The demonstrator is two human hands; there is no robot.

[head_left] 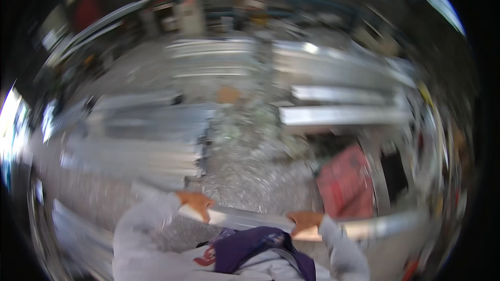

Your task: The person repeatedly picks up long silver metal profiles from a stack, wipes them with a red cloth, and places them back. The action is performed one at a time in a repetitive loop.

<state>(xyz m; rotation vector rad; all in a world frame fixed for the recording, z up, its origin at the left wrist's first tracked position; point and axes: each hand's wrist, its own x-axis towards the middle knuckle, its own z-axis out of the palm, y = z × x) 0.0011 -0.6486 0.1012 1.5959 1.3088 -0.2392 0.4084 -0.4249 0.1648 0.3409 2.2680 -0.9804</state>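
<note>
A long silvery metal bar lies crosswise in front of my body, blurred by motion. My left hand is closed round it left of the middle, thumb toward the centre. Farther right, my right hand grips the same bar. Both forearms are in light grey sleeves, and a dark purple cloth hangs at my front between them. Beyond my right hand the bar runs on toward the right side. The fingers under the bar are hidden.
Stacks of long metal profiles lie at left, far centre and right. Shiny scraps cover the floor between them. A red case-like object and a black panel are at the right.
</note>
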